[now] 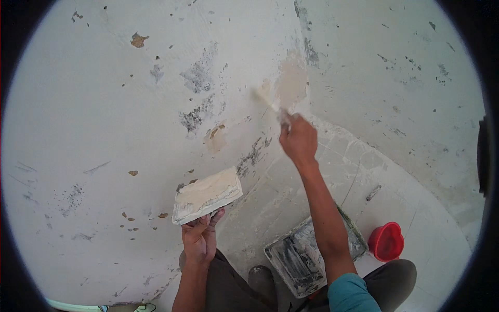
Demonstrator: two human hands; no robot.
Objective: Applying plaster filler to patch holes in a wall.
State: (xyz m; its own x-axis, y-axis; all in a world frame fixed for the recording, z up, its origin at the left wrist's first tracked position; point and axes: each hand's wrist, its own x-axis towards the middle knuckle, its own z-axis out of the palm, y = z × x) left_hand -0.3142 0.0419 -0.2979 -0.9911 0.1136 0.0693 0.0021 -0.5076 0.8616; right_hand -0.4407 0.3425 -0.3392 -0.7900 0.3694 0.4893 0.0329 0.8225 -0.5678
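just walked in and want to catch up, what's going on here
A person's right hand holds a slim, blurred tool near a beige patch on the wall. The left hand holds up a rectangular board topped with cream paste. A smeared tray and a red bowl sit on the floor.

the right arm (328,218) enters at the lower edge and reaches well forward, leaning to the left, its upper part under a blue-green sleeve (348,294). its wrist (307,165) looks nearly straight. the right hand (300,136) is bent into a grip, its back turned up, the fingertips blurred. the left forearm (191,286) extends forward too, tilted slightly to the right. the left hand (200,239), nearer the body, is raised in a supporting grip, its fingers partly hidden. the two hands are well apart.
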